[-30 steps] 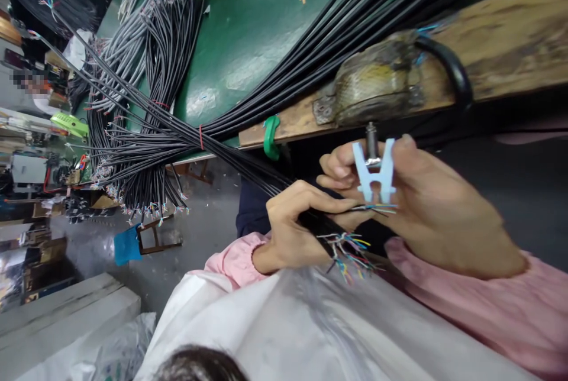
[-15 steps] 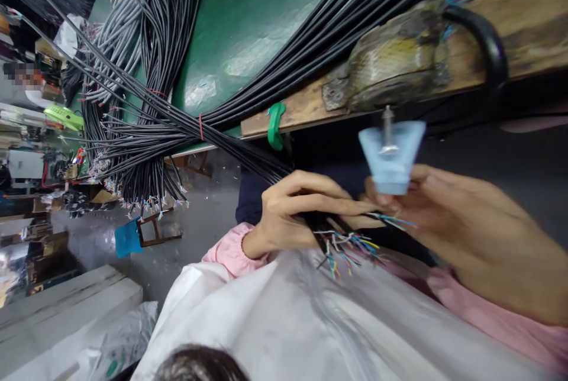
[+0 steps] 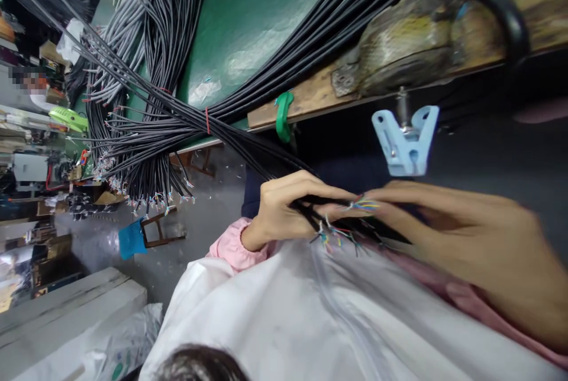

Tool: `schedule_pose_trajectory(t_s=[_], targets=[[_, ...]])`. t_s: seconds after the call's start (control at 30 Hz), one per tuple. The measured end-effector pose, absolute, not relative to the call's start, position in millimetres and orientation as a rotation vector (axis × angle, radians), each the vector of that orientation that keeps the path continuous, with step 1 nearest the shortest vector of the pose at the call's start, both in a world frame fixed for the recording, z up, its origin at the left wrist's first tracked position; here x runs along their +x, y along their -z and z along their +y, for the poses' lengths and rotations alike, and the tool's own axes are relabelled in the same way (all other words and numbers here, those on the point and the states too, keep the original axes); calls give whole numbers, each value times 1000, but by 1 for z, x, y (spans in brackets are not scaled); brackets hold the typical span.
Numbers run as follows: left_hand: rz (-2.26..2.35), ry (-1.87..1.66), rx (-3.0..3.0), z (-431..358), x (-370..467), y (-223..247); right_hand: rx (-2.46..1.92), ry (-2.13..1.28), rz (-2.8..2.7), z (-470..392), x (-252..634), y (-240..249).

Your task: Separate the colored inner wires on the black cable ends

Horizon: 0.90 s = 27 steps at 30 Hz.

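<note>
My right hand pinches the tips of the coloured wires between thumb and forefinger. My left hand is curled around the black cables, thumb and forefinger pressed together just behind those wires; beyond my fingers, the blue clip stands apart, near the wooden board.

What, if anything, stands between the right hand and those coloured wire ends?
Nothing visible: the right hand seems to touch the coloured wire ends directly. The blue clip shows above that hand in the view, not between them.
</note>
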<state>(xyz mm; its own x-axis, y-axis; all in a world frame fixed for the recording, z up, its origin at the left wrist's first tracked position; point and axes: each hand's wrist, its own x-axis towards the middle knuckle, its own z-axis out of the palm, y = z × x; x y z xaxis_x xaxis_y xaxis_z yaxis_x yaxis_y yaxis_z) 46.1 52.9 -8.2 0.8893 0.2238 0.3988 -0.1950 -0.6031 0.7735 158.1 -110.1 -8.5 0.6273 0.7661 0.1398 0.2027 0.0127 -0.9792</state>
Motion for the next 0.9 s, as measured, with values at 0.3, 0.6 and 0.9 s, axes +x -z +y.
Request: schedule_pose_trajectory(t_s=[0.3, 0.6, 0.9], targets=[[0, -815, 2160, 52, 47, 5, -1534, -334, -754, -109, 146, -20], [-17, -586, 2329, 47, 43, -5, -1470, -56, -727, -90, 138, -5], [249, -577, 2333, 37, 38, -2, -1506, 23, -671, -81, 131, 1]])
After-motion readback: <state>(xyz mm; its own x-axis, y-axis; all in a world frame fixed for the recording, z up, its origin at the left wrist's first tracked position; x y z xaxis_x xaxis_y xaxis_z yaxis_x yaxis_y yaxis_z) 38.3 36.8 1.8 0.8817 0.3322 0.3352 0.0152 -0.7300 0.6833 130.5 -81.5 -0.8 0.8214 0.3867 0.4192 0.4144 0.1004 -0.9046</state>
